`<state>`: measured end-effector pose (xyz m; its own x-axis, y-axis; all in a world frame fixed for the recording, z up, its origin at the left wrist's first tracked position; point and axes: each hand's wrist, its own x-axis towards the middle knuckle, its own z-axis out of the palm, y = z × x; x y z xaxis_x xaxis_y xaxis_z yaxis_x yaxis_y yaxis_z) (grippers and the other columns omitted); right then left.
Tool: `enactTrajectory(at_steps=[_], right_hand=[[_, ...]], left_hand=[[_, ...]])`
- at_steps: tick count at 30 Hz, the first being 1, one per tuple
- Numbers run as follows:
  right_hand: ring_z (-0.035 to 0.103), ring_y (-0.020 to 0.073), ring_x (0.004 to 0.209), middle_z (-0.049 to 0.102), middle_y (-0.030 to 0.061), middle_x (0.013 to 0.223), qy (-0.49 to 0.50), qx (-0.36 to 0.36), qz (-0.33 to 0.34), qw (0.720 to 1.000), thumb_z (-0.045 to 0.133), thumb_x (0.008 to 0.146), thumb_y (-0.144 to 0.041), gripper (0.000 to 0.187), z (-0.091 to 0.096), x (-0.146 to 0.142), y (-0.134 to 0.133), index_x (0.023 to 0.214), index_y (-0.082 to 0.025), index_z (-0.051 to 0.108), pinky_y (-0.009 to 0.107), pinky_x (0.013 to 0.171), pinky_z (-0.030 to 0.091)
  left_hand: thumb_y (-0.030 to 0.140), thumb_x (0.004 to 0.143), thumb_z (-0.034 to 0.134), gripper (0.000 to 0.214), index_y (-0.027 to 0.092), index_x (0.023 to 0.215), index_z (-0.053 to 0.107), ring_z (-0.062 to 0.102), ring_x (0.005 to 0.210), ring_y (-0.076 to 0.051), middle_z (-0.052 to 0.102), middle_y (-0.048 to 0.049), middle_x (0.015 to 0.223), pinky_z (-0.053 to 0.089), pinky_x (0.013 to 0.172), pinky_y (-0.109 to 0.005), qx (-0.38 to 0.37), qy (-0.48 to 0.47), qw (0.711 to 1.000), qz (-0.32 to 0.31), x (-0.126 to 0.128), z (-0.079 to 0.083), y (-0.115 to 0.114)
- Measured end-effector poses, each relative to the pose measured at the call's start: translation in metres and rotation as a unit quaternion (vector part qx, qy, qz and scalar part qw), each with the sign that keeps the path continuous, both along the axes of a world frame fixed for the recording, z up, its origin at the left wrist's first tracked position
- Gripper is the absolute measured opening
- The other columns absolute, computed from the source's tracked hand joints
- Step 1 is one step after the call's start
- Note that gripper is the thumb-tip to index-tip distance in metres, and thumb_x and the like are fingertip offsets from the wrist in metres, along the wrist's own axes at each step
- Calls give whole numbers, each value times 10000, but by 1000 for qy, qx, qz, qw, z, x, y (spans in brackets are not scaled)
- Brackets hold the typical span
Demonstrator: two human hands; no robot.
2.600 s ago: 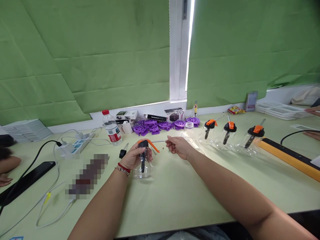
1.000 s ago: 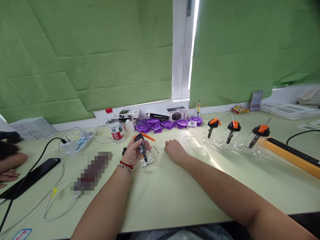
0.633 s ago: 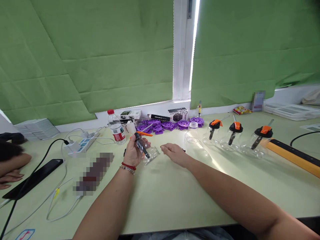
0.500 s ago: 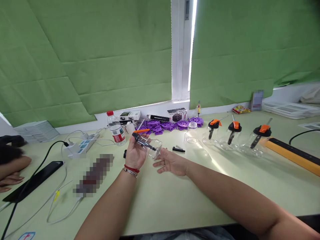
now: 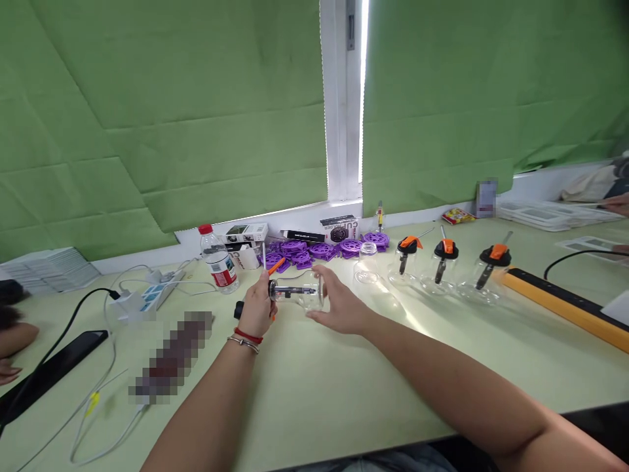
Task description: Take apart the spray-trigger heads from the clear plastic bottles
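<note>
On my head feed, I have the clear bottle (image 5: pixel 310 301) sideways just above the worktop (image 5: pixel 319 400), a dark tube (image 5: pixel 293 290) showing inside. My left hand (image 5: pixel 256 308) has its fingers closed around the capped end, while my right hand (image 5: pixel 344 305) grips the base between thumb and fingers. Three orange-topped bottles (image 5: pixel 446 249) stand upright to the right.

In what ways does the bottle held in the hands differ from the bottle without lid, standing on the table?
The held bottle lies sideways between the left hand and right hand; the lidless bottle stands upright on the table. The held bottle has a dark tube inside; the lidless bottle shows none. Both are transparent.
</note>
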<state>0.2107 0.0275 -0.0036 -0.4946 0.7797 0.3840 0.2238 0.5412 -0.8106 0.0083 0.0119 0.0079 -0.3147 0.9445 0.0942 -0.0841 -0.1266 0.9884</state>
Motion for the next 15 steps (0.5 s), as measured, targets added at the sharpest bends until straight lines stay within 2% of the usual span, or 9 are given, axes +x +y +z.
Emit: enactTrajectory(at_steps=[2, 4, 5, 7, 9, 10, 12, 14, 15], right_hand=[[391, 296, 1246, 366, 123, 1402, -29, 137, 14, 990, 662, 753, -312, 582, 4, 5, 1, 1288, -270, 437, 468, 978, 382], [329, 301, 1297, 315, 117, 1445, -17, 147, 26, 989, 682, 735, -344, 622, 8, 7, 3, 1299, -280, 428, 477, 1006, 359], [375, 296, 1268, 318, 121, 1440, 6, 94, 30, 995, 691, 722, -400, 687, 9, 8, 3, 1328, -292, 385, 462, 966, 405], [532, 276, 1111, 406, 144, 1362, 50, -87, 61, 993, 621, 732, -569, 755, 11, 6, 4, 1361, -288, 314, 414, 813, 505], [632, 250, 895, 527, 156, 1208, 58, -257, 108, 959, 412, 795, -689, 706, 12, 4, 3, 1340, -247, 331, 382, 664, 535], [645, 240, 817, 560, 156, 1146, 53, -292, 118, 948, 352, 812, -697, 694, 13, 4, 2, 1326, -230, 349, 377, 619, 534], [635, 240, 839, 553, 156, 1173, 38, -229, 101, 967, 447, 806, -631, 651, 16, 5, -2, 1318, -236, 377, 391, 650, 535], [557, 267, 1064, 464, 131, 1320, 18, -48, 76, 996, 626, 746, -478, 621, 19, 8, -5, 1301, -283, 427, 433, 831, 501], [468, 281, 1191, 406, 109, 1385, 9, 36, 77, 996, 683, 707, -418, 645, 21, 10, -6, 1295, -300, 444, 454, 935, 445]], left_hand=[[612, 787, 514, 483, 207, 534, 440, 297, 291, -62, 380, 55, 379, 214, 301, -210, -22, -40, 999, -3, 1, 0, 1], [614, 797, 497, 479, 205, 551, 465, 298, 297, -61, 401, 48, 391, 226, 306, -211, -10, -52, 999, -4, 3, 0, -1], [606, 805, 495, 472, 202, 560, 479, 310, 309, -61, 405, 46, 401, 241, 315, -210, 9, -42, 999, -7, 4, 0, -3], [573, 819, 507, 445, 196, 582, 504, 338, 339, -63, 403, 43, 424, 273, 338, -207, 58, -8, 998, -10, 5, 0, -6], [542, 828, 520, 410, 191, 616, 525, 359, 364, -64, 415, 39, 455, 288, 352, -207, 95, 18, 995, -9, 5, -1, -8], [539, 830, 519, 406, 188, 625, 528, 364, 371, -65, 423, 36, 467, 288, 354, -206, 101, 27, 995, -9, 4, -2, -8], [558, 831, 499, 431, 184, 617, 516, 357, 368, -62, 426, 35, 472, 280, 350, -204, 88, 37, 995, -6, 1, -4, -5], [592, 827, 469, 473, 187, 584, 477, 331, 351, -59, 403, 43, 450, 271, 342, -202, 57, 31, 998, -2, -1, -6, -1], [610, 826, 447, 491, 190, 573, 458, 317, 342, -59, 389, 48, 438, 272, 339, -203, 45, 27, 999, 2, -2, -7, 1]])
